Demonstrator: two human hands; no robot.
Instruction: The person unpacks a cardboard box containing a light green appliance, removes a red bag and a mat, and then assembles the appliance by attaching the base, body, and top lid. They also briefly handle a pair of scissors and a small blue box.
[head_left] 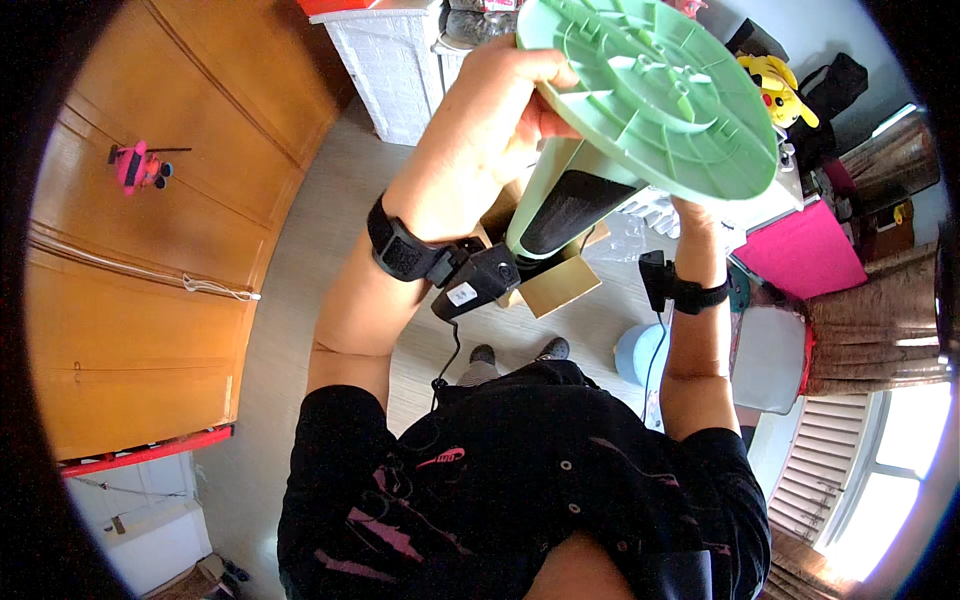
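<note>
Holds up close a light-green round stand (650, 95), with ribbed underside turned upward and a black panel (578, 205) along its column. Grips the rim at left with the left hand (505, 100). Has the right hand (696, 212) mostly hidden behind the stand; cannot tell whether closed. Shows, farther below, an open cardboard box (562, 288) over grey floor (290, 260).

Head-worn left fisheye; looks steeply down over black T-shirt (530, 455) to grey floor (280, 335). Left hand (505, 100) fairly near lens; rim distorted, hard to judge.
</note>
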